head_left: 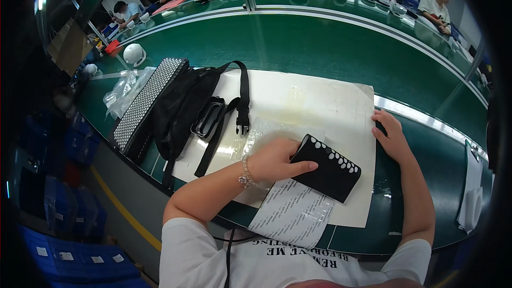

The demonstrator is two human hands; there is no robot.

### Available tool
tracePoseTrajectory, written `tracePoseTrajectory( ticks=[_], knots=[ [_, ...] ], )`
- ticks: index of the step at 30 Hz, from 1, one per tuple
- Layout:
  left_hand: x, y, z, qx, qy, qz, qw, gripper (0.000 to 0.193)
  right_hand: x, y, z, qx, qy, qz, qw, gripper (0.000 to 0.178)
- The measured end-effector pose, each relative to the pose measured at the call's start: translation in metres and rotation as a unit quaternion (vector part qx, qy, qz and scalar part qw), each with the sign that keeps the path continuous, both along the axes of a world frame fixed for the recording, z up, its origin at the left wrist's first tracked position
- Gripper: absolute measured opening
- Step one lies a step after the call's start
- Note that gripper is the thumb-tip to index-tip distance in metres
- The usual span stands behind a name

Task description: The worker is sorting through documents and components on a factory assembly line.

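My left hand (pixel 274 161), with a beaded bracelet at its wrist, grips a black rectangular pad (pixel 325 173) by its left end, thumb on top and the other fingers mostly hidden. White oval pieces (pixel 336 156) run along the pad's far edge. Under the pad lies a sheet of printed white backing paper (pixel 293 213), and a clear plastic bag (pixel 266 133) is just beyond my left hand. My right hand (pixel 392 136) rests at the right edge of a large white board (pixel 320 96), thumb and fingers apart around a dark gap.
To the left lie a black bag (pixel 184 112) with a buckled strap, a black-framed case (pixel 209 117), a long panel of white dots (pixel 149 101) and crumpled plastic (pixel 125 93). A white helmet (pixel 134 54) stands behind them. White sheets (pixel 472 194) hang at far right. Several people work beyond.
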State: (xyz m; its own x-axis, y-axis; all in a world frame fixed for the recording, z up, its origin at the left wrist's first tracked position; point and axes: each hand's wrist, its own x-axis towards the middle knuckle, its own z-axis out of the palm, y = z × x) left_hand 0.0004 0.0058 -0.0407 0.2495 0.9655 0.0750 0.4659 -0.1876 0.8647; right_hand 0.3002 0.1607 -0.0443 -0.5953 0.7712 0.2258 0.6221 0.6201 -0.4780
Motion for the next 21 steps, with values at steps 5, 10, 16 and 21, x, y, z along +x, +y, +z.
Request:
tracePoseTrajectory(
  ticks=[5, 10, 16, 21],
  knots=[
    [0.001, -0.002, 0.012, -0.025, -0.042, -0.007, 0.999, 0.052, -0.003, 0.001, 0.000, -0.007, 0.002, 0.001, 1.000, 0.029],
    [0.001, 0.002, 0.012, 0.018, 0.034, -0.018, 0.999, 0.047, 0.005, 0.009, -0.006, 0.071, 0.021, 0.025, 0.997, 0.029],
    [0.008, -0.004, 0.042, -0.013, 0.051, -0.017, 0.998, 0.030, 0.003, 0.019, -0.020, 0.091, 0.032, 0.066, 0.993, 0.027],
    [0.014, -0.008, 0.040, -0.066, -0.062, 0.009, 0.996, 0.024, 0.004, 0.009, -0.013, 0.013, -0.004, 0.011, 1.000, 0.031]
  ],
)
